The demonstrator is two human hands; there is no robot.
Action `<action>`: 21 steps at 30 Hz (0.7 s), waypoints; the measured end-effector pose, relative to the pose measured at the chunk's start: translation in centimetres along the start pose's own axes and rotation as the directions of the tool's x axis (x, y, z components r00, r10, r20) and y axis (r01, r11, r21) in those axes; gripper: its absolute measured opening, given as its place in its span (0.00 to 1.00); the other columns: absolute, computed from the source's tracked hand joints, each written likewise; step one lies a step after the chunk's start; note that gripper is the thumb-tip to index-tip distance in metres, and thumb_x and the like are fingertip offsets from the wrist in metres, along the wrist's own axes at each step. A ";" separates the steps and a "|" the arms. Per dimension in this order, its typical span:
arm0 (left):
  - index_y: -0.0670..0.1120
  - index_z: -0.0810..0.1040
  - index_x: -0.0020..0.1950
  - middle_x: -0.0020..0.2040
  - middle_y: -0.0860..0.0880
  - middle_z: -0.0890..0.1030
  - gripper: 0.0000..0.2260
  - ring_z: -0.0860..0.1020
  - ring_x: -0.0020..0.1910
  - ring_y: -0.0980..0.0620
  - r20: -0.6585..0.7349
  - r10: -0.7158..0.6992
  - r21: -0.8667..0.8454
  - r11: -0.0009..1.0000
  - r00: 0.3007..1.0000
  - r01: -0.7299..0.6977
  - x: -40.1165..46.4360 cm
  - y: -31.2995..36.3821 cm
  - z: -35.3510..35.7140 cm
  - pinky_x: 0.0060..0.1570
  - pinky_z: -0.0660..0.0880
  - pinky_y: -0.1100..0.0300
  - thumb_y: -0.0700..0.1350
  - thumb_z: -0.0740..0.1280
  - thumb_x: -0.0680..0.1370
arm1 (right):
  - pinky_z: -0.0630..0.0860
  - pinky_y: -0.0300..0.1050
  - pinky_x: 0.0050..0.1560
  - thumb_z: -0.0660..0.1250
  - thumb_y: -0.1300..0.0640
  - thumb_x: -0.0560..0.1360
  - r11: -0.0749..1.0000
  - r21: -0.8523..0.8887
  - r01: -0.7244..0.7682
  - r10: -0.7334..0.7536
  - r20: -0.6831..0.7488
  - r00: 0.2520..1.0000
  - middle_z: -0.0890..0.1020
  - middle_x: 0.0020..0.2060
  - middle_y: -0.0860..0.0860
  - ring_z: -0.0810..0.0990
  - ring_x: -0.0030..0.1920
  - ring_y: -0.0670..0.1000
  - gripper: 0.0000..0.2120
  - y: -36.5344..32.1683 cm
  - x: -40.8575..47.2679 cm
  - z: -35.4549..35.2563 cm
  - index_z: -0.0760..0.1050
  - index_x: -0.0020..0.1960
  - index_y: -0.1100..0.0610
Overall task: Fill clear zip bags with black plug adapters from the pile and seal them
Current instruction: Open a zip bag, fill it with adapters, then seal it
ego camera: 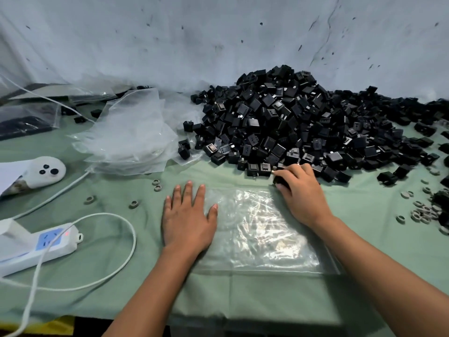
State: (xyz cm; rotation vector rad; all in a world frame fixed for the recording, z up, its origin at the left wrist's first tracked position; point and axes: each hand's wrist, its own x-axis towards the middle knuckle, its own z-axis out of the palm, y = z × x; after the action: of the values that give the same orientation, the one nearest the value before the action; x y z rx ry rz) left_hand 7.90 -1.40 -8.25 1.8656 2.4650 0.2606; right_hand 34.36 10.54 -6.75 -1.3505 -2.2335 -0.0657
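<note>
Green cloth [102, 254] covers the table, with a big pile of black adapters [301, 120] heaped against the pale backdrop and a clear zip bag [257, 229] lying flat at the near edge. The left hand [188, 217] presses flat, fingers straight, on the bag's left side. The right hand [302, 193], at the pile's near edge, curls its fingers round one black adapter [279, 179] just beside the bag's far corner

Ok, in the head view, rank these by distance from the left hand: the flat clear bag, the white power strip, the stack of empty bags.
1. flat clear bag, touching the left hand, at its right.
2. white power strip, to the left, near edge.
3. stack of empty bags, far left, beside the adapter pile.
</note>
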 end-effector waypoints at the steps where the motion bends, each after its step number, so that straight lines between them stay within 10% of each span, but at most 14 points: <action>1: 0.55 0.43 0.84 0.85 0.49 0.42 0.32 0.42 0.83 0.46 0.001 0.000 -0.001 1.000 1.000 0.000 0.0 0.0 0.0 0.81 0.42 0.45 0.66 0.41 0.82 | 0.74 0.51 0.63 0.67 0.53 0.81 1.000 -0.005 0.006 -0.006 -0.004 1.000 0.79 0.58 0.47 0.69 0.61 0.50 0.16 0.1 0.0 0.2 0.78 0.67 0.53; 17: 0.56 0.45 0.84 0.85 0.48 0.43 0.32 0.42 0.83 0.44 0.125 -0.062 -0.004 0.998 0.990 0.063 0.3 0.3 -2.1 0.81 0.43 0.40 0.67 0.44 0.83 | 0.74 0.45 0.57 0.70 0.54 0.80 0.978 0.187 0.088 -0.055 -0.176 0.983 0.76 0.51 0.53 0.74 0.54 0.53 0.15 -0.5 0.3 -0.7 0.80 0.64 0.60; 21: 0.46 0.65 0.78 0.81 0.37 0.60 0.29 0.56 0.81 0.38 0.022 -0.128 -0.010 0.992 0.992 0.128 0.7 4.4 -4.8 0.79 0.53 0.41 0.63 0.56 0.83 | 0.76 0.42 0.54 0.67 0.49 0.82 0.910 0.411 -0.049 0.142 -0.197 0.970 0.76 0.51 0.49 0.76 0.49 0.45 0.12 0.4 0.9 -3.5 0.81 0.62 0.53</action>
State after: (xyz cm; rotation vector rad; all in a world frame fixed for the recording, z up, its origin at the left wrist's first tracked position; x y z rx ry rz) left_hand 11.30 -0.08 -2.73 1.6881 2.5494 0.2474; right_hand 35.76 10.45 -3.44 -1.1575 -1.8598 0.2561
